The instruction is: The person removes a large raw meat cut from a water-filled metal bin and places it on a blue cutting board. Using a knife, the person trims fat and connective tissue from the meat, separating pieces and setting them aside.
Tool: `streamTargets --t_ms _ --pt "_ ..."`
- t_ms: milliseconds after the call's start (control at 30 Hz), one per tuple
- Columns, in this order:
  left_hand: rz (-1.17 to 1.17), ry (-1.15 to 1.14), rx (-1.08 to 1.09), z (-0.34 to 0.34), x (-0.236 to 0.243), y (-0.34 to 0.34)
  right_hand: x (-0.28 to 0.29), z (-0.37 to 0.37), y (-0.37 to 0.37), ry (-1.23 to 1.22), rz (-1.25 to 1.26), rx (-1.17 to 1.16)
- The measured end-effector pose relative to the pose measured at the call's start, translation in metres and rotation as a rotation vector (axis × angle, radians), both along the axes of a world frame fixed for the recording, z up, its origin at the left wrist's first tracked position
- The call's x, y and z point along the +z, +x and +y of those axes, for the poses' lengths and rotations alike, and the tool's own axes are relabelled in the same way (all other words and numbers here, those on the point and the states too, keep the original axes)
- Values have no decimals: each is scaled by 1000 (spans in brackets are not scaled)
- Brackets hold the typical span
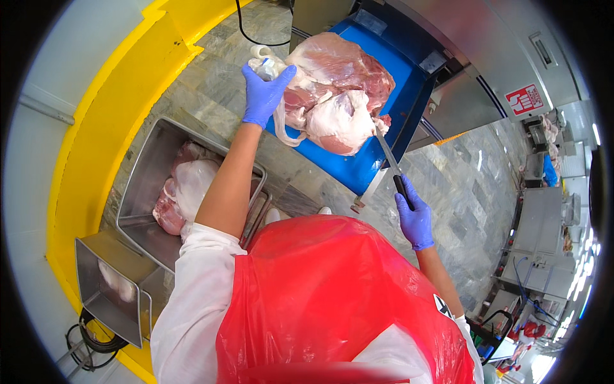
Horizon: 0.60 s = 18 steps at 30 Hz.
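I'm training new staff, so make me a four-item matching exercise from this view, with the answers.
Things
1. knife
2. apron
3. large meat piece
4. left hand

Places or colours
A. on the blue work surface
B. at the left end of the meat
C. in the right hand
D. bright red, worn by the person

Pairs: 1-C, 2-D, 3-A, 4-B

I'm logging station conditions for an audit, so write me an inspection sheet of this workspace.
Surface: blue work surface under the meat.
Job's things: raw meat; knife, blade tip at the meat's right edge.
Clutter: larger metal bin with more meat; smaller metal bin with a pale piece.
Hands: left hand at the meat's pale end; right hand gripping the knife.
Cables: black cable behind the surface; dark coil lower left.
Surroundings: yellow barrier, grey tiled floor.
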<state>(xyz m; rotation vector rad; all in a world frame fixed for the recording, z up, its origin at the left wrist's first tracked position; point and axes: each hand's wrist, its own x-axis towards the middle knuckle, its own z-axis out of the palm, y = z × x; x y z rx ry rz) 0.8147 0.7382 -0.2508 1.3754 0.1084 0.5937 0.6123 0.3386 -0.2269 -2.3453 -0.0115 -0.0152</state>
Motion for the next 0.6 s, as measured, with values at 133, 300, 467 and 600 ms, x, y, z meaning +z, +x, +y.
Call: streamTargets --t_ms 133,300,467,600 --pt "-30 -140 -7 13 -12 2 9 2 2 -38 -52 16" --pt "-136 -699 -330 54 -59 -9 15 2 1 -105 -137 15" --pt "-201 -579 -503 86 -137 -59 15 4 -2 -80 -93 -10" --pt "15 -542 -637 70 -158 -86 15 7 -1 -77 -80 -5"
